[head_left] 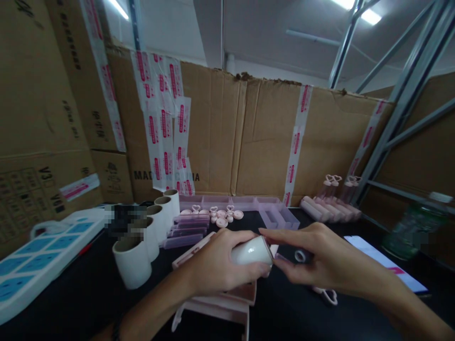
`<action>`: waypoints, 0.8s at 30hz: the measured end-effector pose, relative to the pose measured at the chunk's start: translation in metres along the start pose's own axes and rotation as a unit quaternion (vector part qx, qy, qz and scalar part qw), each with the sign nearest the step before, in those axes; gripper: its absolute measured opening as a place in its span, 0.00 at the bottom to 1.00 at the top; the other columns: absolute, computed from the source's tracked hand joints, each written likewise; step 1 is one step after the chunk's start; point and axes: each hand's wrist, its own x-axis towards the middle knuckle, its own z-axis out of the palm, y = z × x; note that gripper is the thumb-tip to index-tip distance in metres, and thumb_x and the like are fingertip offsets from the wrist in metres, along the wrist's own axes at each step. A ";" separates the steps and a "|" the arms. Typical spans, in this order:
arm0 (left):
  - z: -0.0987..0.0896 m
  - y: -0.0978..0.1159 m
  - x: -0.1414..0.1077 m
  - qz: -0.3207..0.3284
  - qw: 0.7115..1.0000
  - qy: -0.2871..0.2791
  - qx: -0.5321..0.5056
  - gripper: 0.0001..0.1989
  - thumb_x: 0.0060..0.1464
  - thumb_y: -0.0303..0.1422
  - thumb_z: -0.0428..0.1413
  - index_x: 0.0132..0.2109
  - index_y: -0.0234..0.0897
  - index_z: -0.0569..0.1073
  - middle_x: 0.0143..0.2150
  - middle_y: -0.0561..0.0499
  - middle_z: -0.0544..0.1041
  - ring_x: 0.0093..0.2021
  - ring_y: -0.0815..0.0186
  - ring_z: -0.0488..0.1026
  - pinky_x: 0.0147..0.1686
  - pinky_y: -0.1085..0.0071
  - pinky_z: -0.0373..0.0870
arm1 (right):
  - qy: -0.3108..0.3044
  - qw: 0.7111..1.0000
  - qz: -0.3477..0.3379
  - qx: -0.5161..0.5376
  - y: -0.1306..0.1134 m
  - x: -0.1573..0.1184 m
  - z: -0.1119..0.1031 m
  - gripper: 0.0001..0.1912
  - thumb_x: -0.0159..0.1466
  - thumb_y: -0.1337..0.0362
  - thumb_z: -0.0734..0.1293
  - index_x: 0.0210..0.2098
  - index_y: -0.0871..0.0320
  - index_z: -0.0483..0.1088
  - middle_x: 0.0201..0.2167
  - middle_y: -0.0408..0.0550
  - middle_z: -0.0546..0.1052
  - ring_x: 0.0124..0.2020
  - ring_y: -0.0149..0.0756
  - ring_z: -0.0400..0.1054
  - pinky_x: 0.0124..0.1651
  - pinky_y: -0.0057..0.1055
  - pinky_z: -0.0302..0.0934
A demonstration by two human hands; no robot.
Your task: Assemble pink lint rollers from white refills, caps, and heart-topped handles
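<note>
While left grip [217,263] clasps white cylinder [251,252], right grip [322,251] at its end, hold unclear.

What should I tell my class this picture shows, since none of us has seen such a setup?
There is no machine: one person works with two bare hands, filmed by a camera worn on the head, looking forward and down. The left hand grips a glossy white cylinder; the right hand has its fingertips at one end, though what they pinch is hard to tell. On the dark tabletop, pale pink box-like pieces lie beneath the hands. White tubes stand in a row to the left, and a green-tinted bottle is at the right. Cardboard rises behind.
</note>
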 end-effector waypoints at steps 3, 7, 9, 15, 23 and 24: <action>0.002 0.001 0.001 -0.007 1.000 -0.007 -0.029 0.13 0.55 0.39 0.63 0.46 0.37 0.79 0.33 0.54 0.76 0.31 0.68 0.70 0.28 0.76 0.64 | 0.010 1.000 0.005 0.016 -0.001 0.000 0.001 0.24 0.65 0.74 0.65 0.59 0.51 0.71 0.28 0.33 0.74 0.21 0.24 0.64 0.27 0.22 0.56; -0.001 0.000 0.005 -0.025 0.996 0.006 -0.088 0.18 0.58 0.41 0.60 0.51 0.35 0.76 0.35 0.51 0.76 0.30 0.68 0.70 0.27 0.75 0.65 | 0.071 0.997 0.019 0.037 0.002 0.005 0.007 0.23 0.68 0.71 0.62 0.61 0.51 0.70 0.39 0.38 0.78 0.28 0.28 0.70 0.28 0.23 0.58; -0.004 -0.002 0.007 -0.001 0.997 0.032 -0.076 0.18 0.59 0.43 0.59 0.49 0.34 0.76 0.37 0.48 0.77 0.32 0.66 0.71 0.30 0.73 0.68 | 0.122 0.991 0.032 0.043 0.004 0.012 0.013 0.20 0.70 0.69 0.61 0.58 0.52 0.72 0.39 0.39 0.78 0.29 0.29 0.70 0.27 0.24 0.58; -0.012 -0.008 0.011 -0.032 0.987 0.116 -0.103 0.18 0.60 0.46 0.57 0.43 0.35 0.73 0.28 0.51 0.72 0.20 0.68 0.68 0.15 0.75 0.64 | 0.207 0.968 0.112 0.082 0.013 0.047 0.025 0.12 0.70 0.61 0.65 0.47 0.56 0.79 0.33 0.41 0.79 0.29 0.33 0.70 0.31 0.27 0.61; -0.027 -0.011 0.017 -0.014 0.924 0.311 -0.223 0.18 0.58 0.48 0.60 0.41 0.37 0.68 0.27 0.53 0.74 0.15 0.68 0.67 0.10 0.75 0.65 | 0.084 0.972 0.212 0.056 0.080 0.097 0.030 0.06 0.74 0.66 0.68 0.45 0.63 0.74 0.35 0.46 0.75 0.34 0.35 0.72 0.38 0.32 0.71; -0.029 -0.011 0.018 -0.010 0.914 0.333 -0.230 0.19 0.57 0.48 0.60 0.41 0.37 0.68 0.28 0.53 0.74 0.16 0.68 0.68 0.10 0.74 0.66 | 0.049 0.973 0.224 0.039 0.091 0.099 0.037 0.06 0.74 0.65 0.69 0.44 0.64 0.73 0.36 0.46 0.75 0.34 0.36 0.72 0.38 0.33 0.71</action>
